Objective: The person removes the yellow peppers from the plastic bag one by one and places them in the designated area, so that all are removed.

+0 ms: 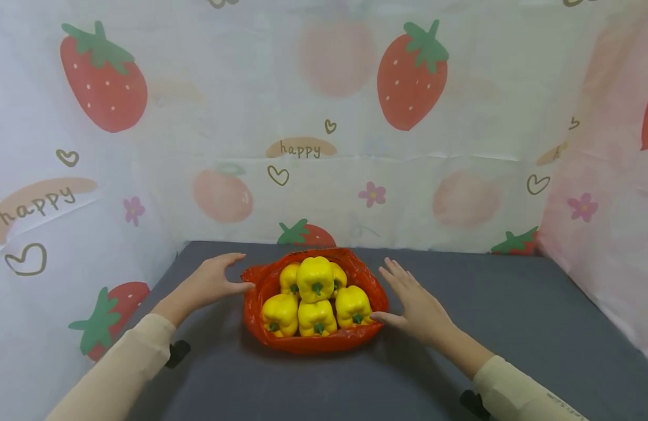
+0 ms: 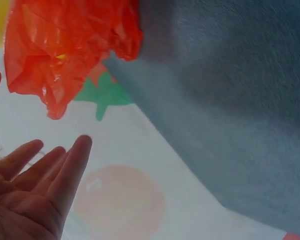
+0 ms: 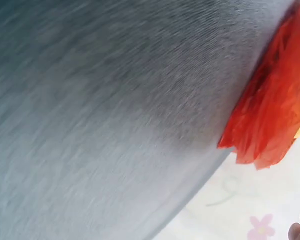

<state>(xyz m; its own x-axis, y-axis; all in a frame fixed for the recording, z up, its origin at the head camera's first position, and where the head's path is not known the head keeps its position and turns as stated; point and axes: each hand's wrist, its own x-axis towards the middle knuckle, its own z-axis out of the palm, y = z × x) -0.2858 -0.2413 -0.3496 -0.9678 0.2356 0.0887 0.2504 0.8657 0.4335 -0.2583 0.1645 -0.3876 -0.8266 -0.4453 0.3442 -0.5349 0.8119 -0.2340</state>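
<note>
A red plastic bag (image 1: 313,345) sits on the dark grey table with its mouth spread wide. Several yellow bell peppers (image 1: 316,278) with green stems are heaped inside it, some stacked on the others. On the bag's left, my left hand (image 1: 213,280) has its fingers extended and its thumb tip close to the rim. To the right, my right hand (image 1: 416,304) is spread, its thumb near the bag's edge beside a pepper. Neither hand grips anything. In the left wrist view the crumpled side of the bag (image 2: 75,45) hangs just beyond the fingertips.
The dark grey tabletop (image 1: 513,321) runs back to a white curtain (image 1: 345,175) printed with strawberries, hearts and flowers. Similar cloth walls stand at the left and right. A dark device shows at each wrist.
</note>
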